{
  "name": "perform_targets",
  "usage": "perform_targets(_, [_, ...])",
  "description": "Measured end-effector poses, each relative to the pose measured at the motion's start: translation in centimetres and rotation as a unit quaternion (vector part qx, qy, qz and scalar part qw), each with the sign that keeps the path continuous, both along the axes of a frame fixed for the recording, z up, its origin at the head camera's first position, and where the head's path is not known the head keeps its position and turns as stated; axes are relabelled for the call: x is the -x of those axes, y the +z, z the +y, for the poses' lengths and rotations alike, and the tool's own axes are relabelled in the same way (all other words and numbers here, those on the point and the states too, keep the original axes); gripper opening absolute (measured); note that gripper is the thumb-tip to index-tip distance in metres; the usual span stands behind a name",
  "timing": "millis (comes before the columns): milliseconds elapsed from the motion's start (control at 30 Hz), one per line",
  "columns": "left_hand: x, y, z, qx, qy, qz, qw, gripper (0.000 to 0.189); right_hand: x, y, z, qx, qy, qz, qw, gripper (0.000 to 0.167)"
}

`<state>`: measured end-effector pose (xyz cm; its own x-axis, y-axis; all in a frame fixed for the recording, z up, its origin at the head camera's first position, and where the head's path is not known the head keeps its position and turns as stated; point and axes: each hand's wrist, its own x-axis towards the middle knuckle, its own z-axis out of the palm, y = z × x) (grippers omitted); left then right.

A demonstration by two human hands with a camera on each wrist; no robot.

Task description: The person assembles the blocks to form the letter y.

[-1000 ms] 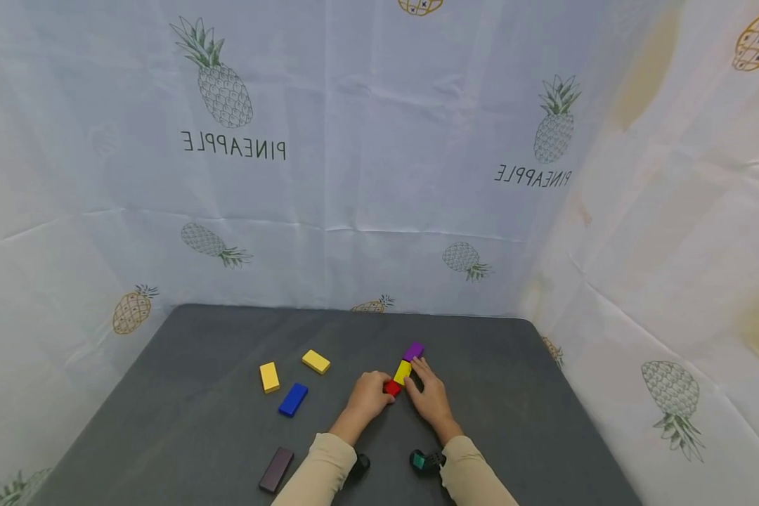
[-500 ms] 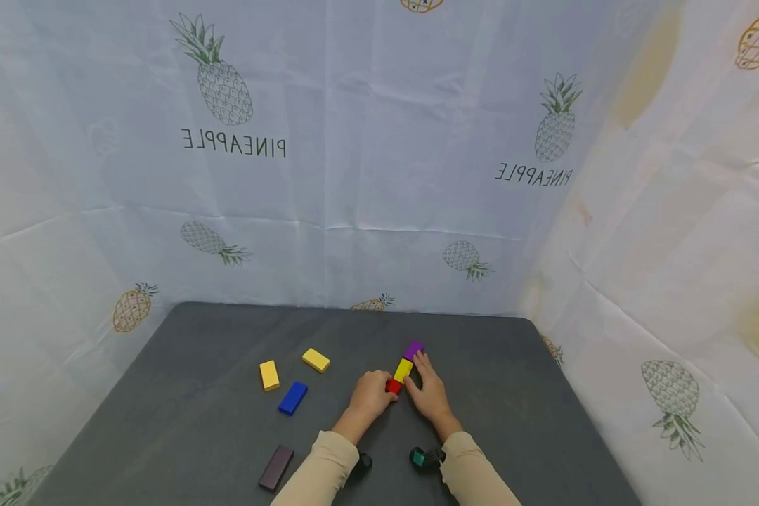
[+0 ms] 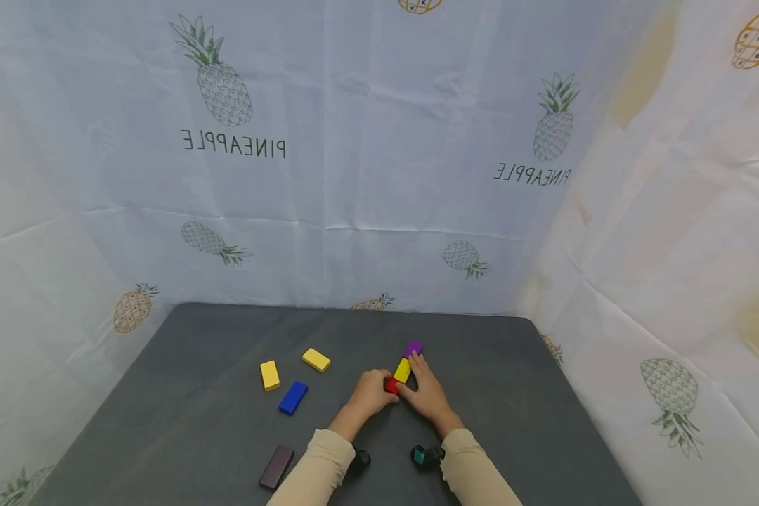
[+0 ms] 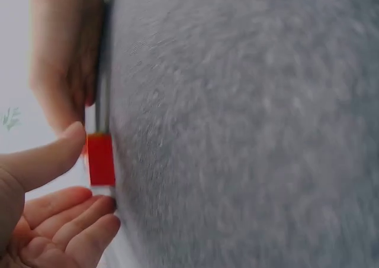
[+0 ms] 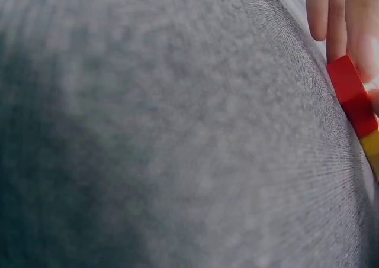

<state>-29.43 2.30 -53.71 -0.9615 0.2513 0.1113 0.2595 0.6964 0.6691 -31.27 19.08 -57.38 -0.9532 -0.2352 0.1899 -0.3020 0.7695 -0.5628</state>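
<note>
A red block (image 3: 391, 385), a yellow block (image 3: 402, 370) and a purple block (image 3: 414, 348) lie end to end in a slanting row on the dark table. My left hand (image 3: 371, 393) holds the red block at the near end; in the left wrist view that red block (image 4: 101, 160) shows between thumb and fingers. Along the row's right side lies my right hand (image 3: 427, 395), fingers extended beside the yellow and purple blocks, thumb at the red one. The right wrist view catches the red block (image 5: 353, 96) meeting the yellow block (image 5: 372, 149), with left fingertips above.
To the left lie two light yellow blocks, a nearer yellow one (image 3: 269, 376) and a farther yellow one (image 3: 316, 360), plus a blue block (image 3: 293, 398). A dark brown block (image 3: 277, 466) sits near the left sleeve. Pineapple-print cloth (image 3: 379, 176) hangs behind the table.
My right thumb has moved from beside the yellow block down to the red block. The red block has shifted slightly; the loose blocks on the left stay put.
</note>
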Motion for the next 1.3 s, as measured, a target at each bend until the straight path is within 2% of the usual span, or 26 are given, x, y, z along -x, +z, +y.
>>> perform_targets(100, [-0.3, 0.4, -0.9, -0.034, -0.013, -0.018, 0.9992, 0.047, 0.0, -0.1, 0.0, 0.01, 0.004, 0.007, 0.9999, 0.077])
perform_targets(267, [-0.8, 0.8, -2.3, -0.049, -0.002, -0.037, 0.9981, 0.049, 0.0, -0.1, 0.0, 0.0, 0.005, 0.007, 1.0, 0.076])
perform_targets(500, [-0.8, 1.2, -4.1, -0.066, 0.009, -0.023, 0.9975, 0.052, -0.1, 0.3, 0.1, 0.014, 0.002, 0.01, 0.9999, 0.076])
perform_targets(633, [-1.0, 1.8, -5.4, -0.086, 0.01, -0.019, 0.9961, 0.054, -0.1, 0.3, 0.0, 0.002, 0.002, 0.009, 1.0, 0.076])
perform_targets(800, [-1.8, 2.6, -7.5, -0.108, 0.001, -0.028, 0.9937, 0.057, -0.2, 0.2, 0.0, 0.007, 0.008, 0.01, 0.9999, 0.075])
perform_targets(933, [-2.3, 2.7, -9.0, -0.128, -0.009, -0.038, 0.991, 0.059, -0.2, 0.0, 0.2, 0.009, 0.013, 0.016, 0.9998, 0.074])
perform_targets(1033, [-2.7, 2.8, -10.1, -0.139, -0.018, -0.033, 0.9896, 0.063, -0.1, 0.0, 0.2, 0.007, 0.013, 0.014, 0.9998, 0.075])
perform_targets(1167, [-3.4, 3.1, -11.4, -0.179, -0.028, -0.024, 0.9832, 0.064, 0.0, -0.1, 0.2, 0.006, 0.014, 0.008, 0.9998, 0.075])
perform_targets(1300, [-3.9, 3.6, -12.7, -0.251, -0.065, -0.027, 0.9654, 0.065, -0.1, 0.0, 0.2, 0.014, 0.013, 0.006, 0.9998, 0.074])
